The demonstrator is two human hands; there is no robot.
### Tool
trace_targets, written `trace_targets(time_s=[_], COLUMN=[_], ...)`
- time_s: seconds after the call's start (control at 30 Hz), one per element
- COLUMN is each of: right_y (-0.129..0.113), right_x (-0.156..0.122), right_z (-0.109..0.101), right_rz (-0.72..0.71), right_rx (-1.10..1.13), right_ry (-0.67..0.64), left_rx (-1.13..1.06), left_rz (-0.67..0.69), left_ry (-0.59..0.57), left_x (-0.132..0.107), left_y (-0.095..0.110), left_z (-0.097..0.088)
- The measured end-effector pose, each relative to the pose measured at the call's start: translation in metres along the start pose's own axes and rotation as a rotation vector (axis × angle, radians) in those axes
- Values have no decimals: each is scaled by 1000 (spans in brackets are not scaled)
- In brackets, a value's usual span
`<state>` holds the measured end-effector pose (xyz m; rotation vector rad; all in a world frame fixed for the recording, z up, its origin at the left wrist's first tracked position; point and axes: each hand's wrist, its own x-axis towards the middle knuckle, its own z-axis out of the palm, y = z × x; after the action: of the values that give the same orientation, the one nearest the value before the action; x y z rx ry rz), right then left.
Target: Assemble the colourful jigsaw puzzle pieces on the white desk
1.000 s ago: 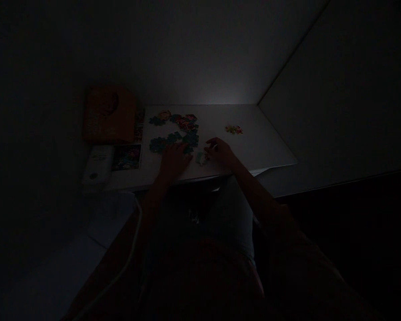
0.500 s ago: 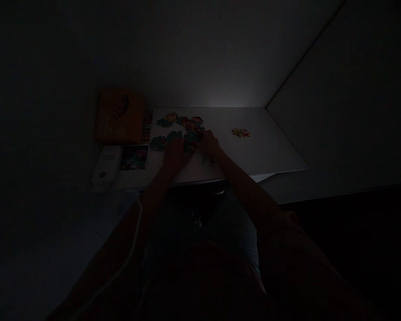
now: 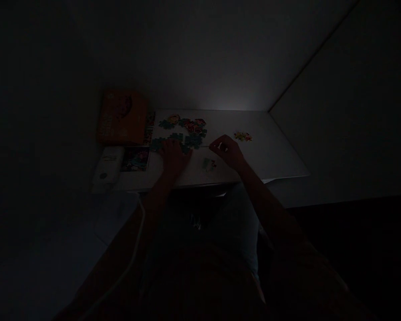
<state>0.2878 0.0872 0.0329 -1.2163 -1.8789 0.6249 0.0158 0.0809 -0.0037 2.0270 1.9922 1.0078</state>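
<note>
The scene is very dark. A partly joined jigsaw cluster (image 3: 187,131) of teal, red and yellow pieces lies on a white board (image 3: 270,156). My left hand (image 3: 173,156) rests flat on the cluster's near edge, fingers spread. My right hand (image 3: 227,150) hovers just right of the cluster with fingers curled in a pinch; what it holds is too dim to make out. A loose pale piece (image 3: 209,164) lies between the two hands. A small yellow-red group of pieces (image 3: 243,136) sits apart to the right.
An orange puzzle box (image 3: 122,117) stands at the board's left, with a picture card (image 3: 135,159) and a white device (image 3: 107,168) in front of it. A white cable (image 3: 127,263) runs down by my left arm. Walls close in behind and right.
My right hand went up to the cluster, then drew back right and lifted off it. The left hand stayed on the cluster. The camera view shifted slightly.
</note>
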Motion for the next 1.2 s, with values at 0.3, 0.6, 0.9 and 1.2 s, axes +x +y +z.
trace_targets(time_s=[0.3,0.6,0.9,1.2], right_y=[28,32,30,15], right_x=[-48,-53,-54,-32], right_z=[-22,-5,-6,26], right_rz=[47,165,171,135], right_rx=[-46,0,-20,8], right_ry=[-128,72,77,5], left_rx=[-149,-511,-545,-595], left_rz=[-73,-93,68,205], left_ry=[23,-21,-220,-324], left_x=[4,8,8,2], left_y=[-14,-16,-9,-9], left_z=[5,-13,-20,-16])
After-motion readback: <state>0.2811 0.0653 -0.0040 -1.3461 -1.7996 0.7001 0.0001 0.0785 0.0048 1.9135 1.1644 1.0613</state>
